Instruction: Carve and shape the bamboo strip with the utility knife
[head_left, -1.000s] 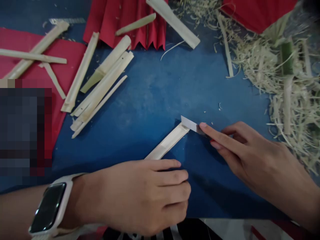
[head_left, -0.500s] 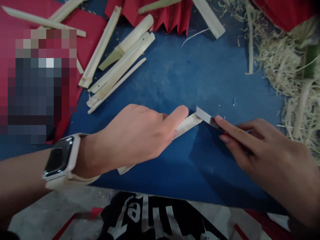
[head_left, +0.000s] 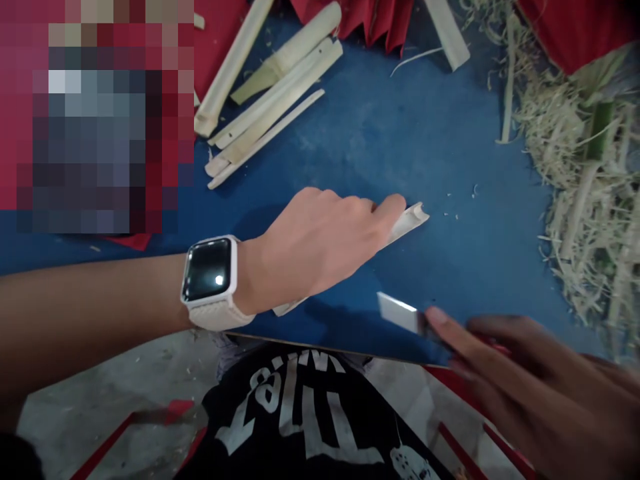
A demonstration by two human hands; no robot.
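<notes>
Apart, the left hand point(head_left: 320, 240) gripped a pale stick point(head_left: 407, 223) and the right hand point(head_left: 530, 387) held a knife point(head_left: 399, 313); more sticks point(head_left: 280, 100) lay past the left hand.

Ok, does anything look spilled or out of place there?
Yes: pale shavings lie in a loose, tangled heap at the right of the blue table, looking untidy. A few flecks also lie scattered beyond the strip under the left hand.

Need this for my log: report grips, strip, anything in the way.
Left grip on strip. Right grip holding knife, apart from strip. Shavings heap at right, not touching strip.
</notes>
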